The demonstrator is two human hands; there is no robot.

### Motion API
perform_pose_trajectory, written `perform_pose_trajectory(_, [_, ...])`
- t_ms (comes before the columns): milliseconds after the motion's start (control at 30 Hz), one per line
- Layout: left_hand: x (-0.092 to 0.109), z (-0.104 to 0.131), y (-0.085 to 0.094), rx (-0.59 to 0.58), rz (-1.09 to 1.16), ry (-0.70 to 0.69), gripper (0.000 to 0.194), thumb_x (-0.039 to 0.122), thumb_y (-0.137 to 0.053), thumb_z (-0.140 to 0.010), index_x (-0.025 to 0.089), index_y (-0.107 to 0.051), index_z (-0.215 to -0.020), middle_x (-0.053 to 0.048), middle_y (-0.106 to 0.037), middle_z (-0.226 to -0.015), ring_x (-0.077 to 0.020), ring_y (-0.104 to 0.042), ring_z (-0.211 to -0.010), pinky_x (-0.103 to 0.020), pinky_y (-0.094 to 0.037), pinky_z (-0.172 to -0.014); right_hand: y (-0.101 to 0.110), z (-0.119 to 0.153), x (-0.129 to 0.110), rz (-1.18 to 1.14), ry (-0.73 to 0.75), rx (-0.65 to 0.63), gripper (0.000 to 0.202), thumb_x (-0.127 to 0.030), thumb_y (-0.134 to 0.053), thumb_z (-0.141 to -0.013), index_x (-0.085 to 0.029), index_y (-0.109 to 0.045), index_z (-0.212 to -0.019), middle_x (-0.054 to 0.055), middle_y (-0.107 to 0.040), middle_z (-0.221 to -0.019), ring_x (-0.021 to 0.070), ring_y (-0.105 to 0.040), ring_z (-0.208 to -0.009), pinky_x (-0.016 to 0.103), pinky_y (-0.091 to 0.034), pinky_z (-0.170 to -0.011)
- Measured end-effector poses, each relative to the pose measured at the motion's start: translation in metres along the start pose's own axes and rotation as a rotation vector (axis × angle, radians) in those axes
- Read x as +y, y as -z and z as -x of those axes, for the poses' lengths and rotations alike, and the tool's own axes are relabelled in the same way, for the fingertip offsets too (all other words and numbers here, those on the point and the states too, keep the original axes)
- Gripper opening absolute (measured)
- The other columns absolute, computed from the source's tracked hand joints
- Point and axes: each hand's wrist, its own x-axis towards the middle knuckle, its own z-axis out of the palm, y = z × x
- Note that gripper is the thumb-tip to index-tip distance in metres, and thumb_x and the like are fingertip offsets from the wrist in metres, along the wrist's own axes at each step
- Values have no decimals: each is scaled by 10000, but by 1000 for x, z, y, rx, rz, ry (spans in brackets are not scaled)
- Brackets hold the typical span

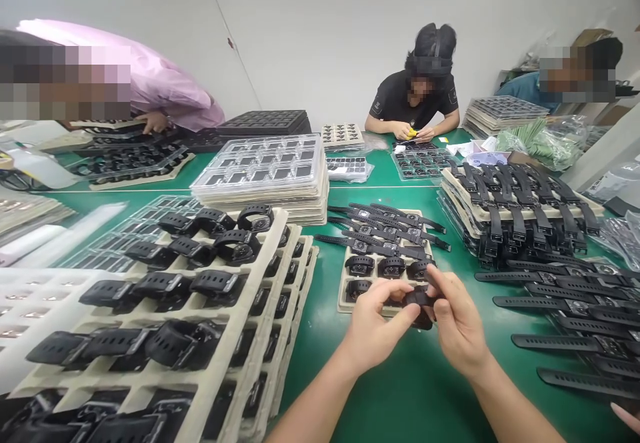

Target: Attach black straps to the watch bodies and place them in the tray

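Observation:
Both of my hands are closed on one black smartwatch, held over the near right corner of a beige tray. My left hand grips it from the left with thumb and fingers. My right hand pinches its strap from the right. The fingers cover much of the watch. In the tray's nearer rows sit watches with looped straps, such as a buckled watch. Farther back, watches with straight open straps lie across the tray.
Stacked beige trays of watches stand at the left. More open-strapped watches and a tray stack are at the right. Clear-lidded trays rise behind. Co-workers lean over the green table; fingertips show at lower right.

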Motion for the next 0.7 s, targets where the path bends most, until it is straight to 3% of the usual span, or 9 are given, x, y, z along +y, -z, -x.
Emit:
perform_pose_trajectory(167, [6,1,1,-149,-113,-66,275,216,-683,-856,221,-736,-1126,-63,-718,-964,-221,-641,-934,-339,-547,-842,3,-2,-4,-75,-13,80,283,-305,-477,-1047,-295,-703,-1218,29,-519,-844,192,-557,-720,331,-489,-601])
perform_pose_trajectory(333, [4,3,1,-74,-92,-80,188,241,-668,-873,197,-745,-1038,-67,-707,-938,-220,-656,-912,-333,-546,-817,-2,1,-7,-136,-95,164,264,-296,-444,-1037,-230,-679,-934,43,-520,-831,200,-549,-699,332,-467,-570])
perform_pose_trajectory(500, [-2,3,1,-40,-39,-139,201,291,-670,-900,195,-748,-1059,-81,-729,-957,-229,-661,-935,-346,-545,-854,0,-3,-11,-206,-83,79,241,-247,-426,-1033,-232,-643,-931,34,-498,-849,170,-509,-645,297,-435,-512])
perform_pose_trajectory(600, [-4,2,3,-20,-31,-166,219,302,-681,-906,201,-756,-1085,-92,-746,-983,-238,-661,-951,-359,-546,-868,6,-8,-13,-115,-35,-14,192,-214,-473,-1010,-235,-660,-978,39,-514,-869,181,-550,-689,308,-466,-547])
perform_pose_trajectory(700, [-4,1,4,-11,-32,-188,223,317,-706,-898,209,-765,-1083,-94,-754,-980,-243,-659,-948,-372,-546,-880,11,-12,-15,-4,19,-22,176,-176,-513,-985,-239,-672,-1023,43,-544,-885,193,-595,-731,330,-508,-600])
